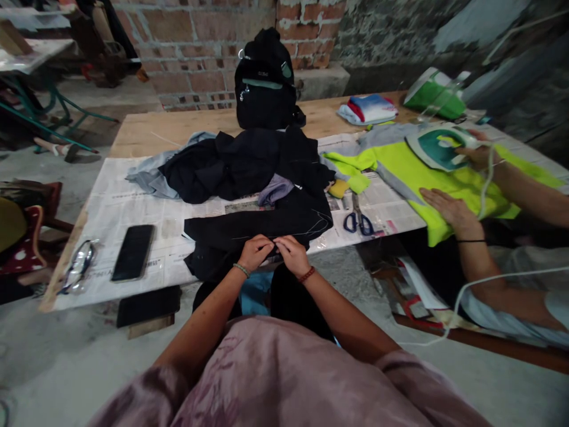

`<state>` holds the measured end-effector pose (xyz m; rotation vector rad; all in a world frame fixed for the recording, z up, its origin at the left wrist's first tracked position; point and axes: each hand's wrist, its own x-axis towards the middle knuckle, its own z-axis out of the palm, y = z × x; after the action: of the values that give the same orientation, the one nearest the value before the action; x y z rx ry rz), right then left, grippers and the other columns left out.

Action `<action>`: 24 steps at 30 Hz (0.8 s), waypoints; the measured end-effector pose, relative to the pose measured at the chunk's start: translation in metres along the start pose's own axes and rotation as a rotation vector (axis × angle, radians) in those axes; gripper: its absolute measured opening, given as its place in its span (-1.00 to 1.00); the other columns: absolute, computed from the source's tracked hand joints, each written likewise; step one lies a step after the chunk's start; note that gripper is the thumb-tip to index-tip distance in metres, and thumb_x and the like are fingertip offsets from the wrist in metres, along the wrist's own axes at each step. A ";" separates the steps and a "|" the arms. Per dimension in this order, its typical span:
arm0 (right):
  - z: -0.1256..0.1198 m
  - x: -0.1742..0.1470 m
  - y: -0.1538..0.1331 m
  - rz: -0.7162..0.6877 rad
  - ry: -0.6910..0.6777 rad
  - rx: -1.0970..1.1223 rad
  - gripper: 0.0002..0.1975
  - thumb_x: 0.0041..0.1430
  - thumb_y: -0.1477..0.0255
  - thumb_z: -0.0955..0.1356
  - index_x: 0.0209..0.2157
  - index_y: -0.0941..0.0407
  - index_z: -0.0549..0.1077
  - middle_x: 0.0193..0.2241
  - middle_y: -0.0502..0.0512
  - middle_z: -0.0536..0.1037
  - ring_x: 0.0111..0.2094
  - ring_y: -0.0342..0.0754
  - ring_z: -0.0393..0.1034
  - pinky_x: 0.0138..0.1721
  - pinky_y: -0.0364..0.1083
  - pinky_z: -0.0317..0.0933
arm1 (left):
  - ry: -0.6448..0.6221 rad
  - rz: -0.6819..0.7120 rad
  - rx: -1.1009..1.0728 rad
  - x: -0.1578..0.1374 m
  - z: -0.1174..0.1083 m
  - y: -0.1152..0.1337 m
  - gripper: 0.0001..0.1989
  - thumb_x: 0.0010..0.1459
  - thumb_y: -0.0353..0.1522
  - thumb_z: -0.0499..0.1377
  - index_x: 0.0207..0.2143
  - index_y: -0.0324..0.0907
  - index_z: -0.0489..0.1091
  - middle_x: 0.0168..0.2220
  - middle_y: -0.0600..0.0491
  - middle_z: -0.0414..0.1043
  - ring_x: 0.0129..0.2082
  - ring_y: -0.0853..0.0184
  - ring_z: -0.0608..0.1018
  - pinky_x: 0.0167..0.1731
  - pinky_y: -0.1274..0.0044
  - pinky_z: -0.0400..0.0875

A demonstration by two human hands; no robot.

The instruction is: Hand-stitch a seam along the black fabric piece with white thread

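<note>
A black garment (258, 224) with pale stitching lines lies along the front edge of the table, partly hanging over it. My left hand (255, 254) pinches its near edge, fingers closed. Almost touching it, my right hand (292, 256) grips the same edge with thumb and fingers together. Whether a small needle or thread is between the fingertips, I cannot tell. Behind lies a heap of dark navy cloth (222, 163) with a grey-blue piece (149, 175) sticking out. Blue-handled scissors (358, 220) rest to the right of the black garment.
A black phone (133, 252) and glasses (80, 264) lie at left on the newspaper-covered table (106, 207). A black backpack (265, 83) stands at the back. On the right, a co-worker's hands press a neon-yellow garment (395, 163) with an iron (440, 147); its white cord (484, 193) trails down.
</note>
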<state>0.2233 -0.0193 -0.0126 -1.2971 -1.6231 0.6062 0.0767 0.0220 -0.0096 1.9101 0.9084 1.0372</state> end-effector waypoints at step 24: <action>-0.002 0.005 0.005 0.365 0.074 0.415 -0.80 -0.03 0.33 0.31 -0.39 0.15 0.43 -0.66 -0.06 0.40 -0.62 -0.21 0.30 -0.52 -0.20 0.20 | 0.002 0.077 0.150 0.000 0.003 -0.001 -0.91 -0.02 -0.45 0.13 -0.47 -0.18 0.44 -0.47 0.06 0.41 -0.44 0.45 0.45 -0.39 0.61 0.36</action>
<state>0.2276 -0.0134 -0.0135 -1.2861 -1.1256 1.0433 0.0790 0.0218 -0.0113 2.0823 0.9431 1.0411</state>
